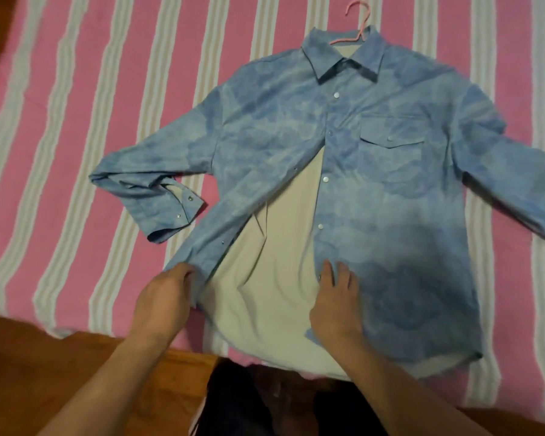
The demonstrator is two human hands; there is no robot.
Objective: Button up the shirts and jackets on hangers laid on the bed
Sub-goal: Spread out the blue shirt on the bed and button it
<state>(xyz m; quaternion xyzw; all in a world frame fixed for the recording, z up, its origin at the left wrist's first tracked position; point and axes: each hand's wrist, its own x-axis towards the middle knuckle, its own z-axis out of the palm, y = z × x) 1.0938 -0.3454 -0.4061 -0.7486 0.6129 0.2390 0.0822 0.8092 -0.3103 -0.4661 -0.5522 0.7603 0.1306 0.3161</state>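
On the pink-and-white striped bed (76,121), blue tie-dye snap shirt (390,199) on pink hanger (359,23): upper snaps look joined, lower ones open; my left hand (162,298) pinches the hem, right hand (335,302) fingers spread flat on the placket.

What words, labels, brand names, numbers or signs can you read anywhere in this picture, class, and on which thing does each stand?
None: no readable text shows anywhere.
Blue shirt: no label or brand mark visible; only plain snap buttons.
Pink hanger: no marking.
Striped bedsheet: pattern only, no writing.
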